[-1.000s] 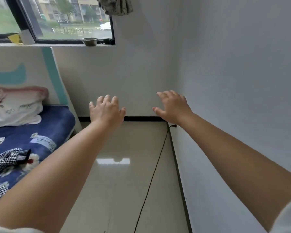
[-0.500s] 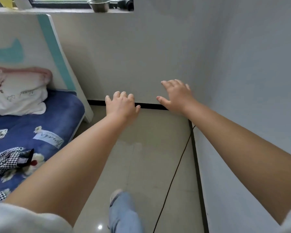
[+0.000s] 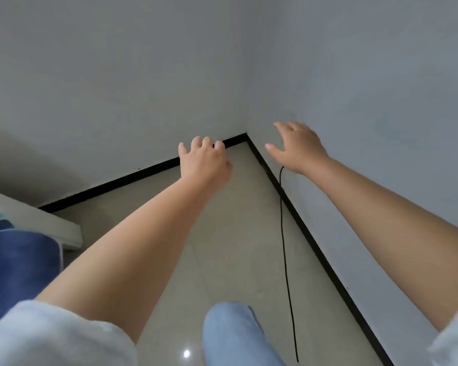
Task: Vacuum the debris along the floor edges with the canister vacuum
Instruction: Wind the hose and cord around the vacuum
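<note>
Nearest to us, at the bottom of the view, a knee in pale blue jeans [image 3: 236, 336] pushes forward over the glossy tiled floor [image 3: 222, 233], with white sleeves [image 3: 50, 336] at either lower corner. Off to our left sits the corner of a bed with a blue cover [image 3: 16, 265] and a white bed frame [image 3: 37, 220] beside it. A thin black cord [image 3: 284, 260] trails along the floor just beside the right-hand wall and rises to meet that wall near the corner; we cannot tell what it belongs to.

Further out, both our bare forearms stretch toward the room's corner. Our left hand [image 3: 204, 161] hangs over the floor edge with its fingers loosely curled and nothing in them. Our right hand [image 3: 298, 146] is spread, fingers apart and relaxed, close to the right wall, also holding nothing; whether it touches the wall we cannot tell.

Farthest away, the black skirting [image 3: 117, 184] runs along both grey walls [image 3: 117, 75] and meets in the corner.

As for the job, the canister vacuum is nowhere in sight: no hose, no wand, no nozzle. We see no obvious debris along the edges either, though fine dust would not show on this blurred floor. We judge the vacuuming is not under way at this moment; fetching or gripping the vacuum and running it along both skirting lines seems to be what remains.
</note>
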Action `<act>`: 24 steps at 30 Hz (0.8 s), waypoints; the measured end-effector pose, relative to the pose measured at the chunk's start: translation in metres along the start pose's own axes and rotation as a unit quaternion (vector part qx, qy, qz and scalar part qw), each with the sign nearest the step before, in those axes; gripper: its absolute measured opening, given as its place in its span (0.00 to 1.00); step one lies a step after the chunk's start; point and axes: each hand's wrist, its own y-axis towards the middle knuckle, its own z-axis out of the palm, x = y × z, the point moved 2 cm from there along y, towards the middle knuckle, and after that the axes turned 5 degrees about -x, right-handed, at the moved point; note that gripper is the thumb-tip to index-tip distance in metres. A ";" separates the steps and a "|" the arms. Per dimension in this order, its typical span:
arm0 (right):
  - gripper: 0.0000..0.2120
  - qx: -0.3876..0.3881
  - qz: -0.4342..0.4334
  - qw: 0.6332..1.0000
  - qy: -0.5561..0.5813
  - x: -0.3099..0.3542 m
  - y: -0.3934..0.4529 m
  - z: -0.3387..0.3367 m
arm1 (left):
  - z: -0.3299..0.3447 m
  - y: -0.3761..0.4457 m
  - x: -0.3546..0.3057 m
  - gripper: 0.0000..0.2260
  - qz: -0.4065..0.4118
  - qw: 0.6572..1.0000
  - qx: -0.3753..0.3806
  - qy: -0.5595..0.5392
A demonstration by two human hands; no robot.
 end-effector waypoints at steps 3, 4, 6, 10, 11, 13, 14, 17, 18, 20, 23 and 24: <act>0.25 0.004 0.085 0.996 0.017 -0.038 0.018 0.020 | 0.021 0.048 -0.013 0.18 0.053 0.998 0.018 0.006; 0.24 0.008 0.117 0.993 0.025 -0.051 0.022 0.027 | 0.027 0.064 -0.018 0.19 0.071 0.997 0.021 0.012; 0.23 0.015 0.167 0.985 0.041 -0.076 0.038 0.043 | 0.038 0.101 -0.028 0.21 0.107 0.994 0.021 0.015; 0.22 0.020 0.249 0.965 0.086 -0.120 0.096 0.075 | 0.056 0.193 -0.047 0.23 0.169 0.985 0.024 0.036; 0.22 0.017 0.264 0.959 0.098 -0.129 0.114 0.082 | 0.059 0.220 -0.053 0.23 0.183 0.982 0.021 0.045; 0.22 0.022 0.291 0.950 0.116 -0.143 0.147 0.095 | 0.066 0.266 -0.063 0.22 0.211 0.975 0.022 0.060; 0.22 0.024 0.301 0.946 0.121 -0.149 0.162 0.103 | 0.071 0.286 -0.068 0.22 0.227 0.971 0.027 0.072; 0.22 0.040 0.333 0.933 0.132 -0.162 0.201 0.126 | 0.091 0.337 -0.080 0.23 0.285 0.950 0.057 0.111; 0.22 0.044 0.345 0.928 0.133 -0.165 0.214 0.136 | 0.099 0.354 -0.083 0.23 0.302 0.944 0.069 0.118; 0.22 0.051 0.373 0.916 0.138 -0.169 0.234 0.154 | 0.117 0.386 -0.087 0.24 0.337 0.929 0.078 0.133; 0.22 0.046 0.429 0.890 0.147 -0.176 0.260 0.183 | 0.142 0.431 -0.096 0.25 0.384 0.909 0.082 0.135; 0.22 0.041 0.452 0.878 0.152 -0.179 0.266 0.194 | 0.152 0.444 -0.097 0.25 0.398 0.903 0.085 0.136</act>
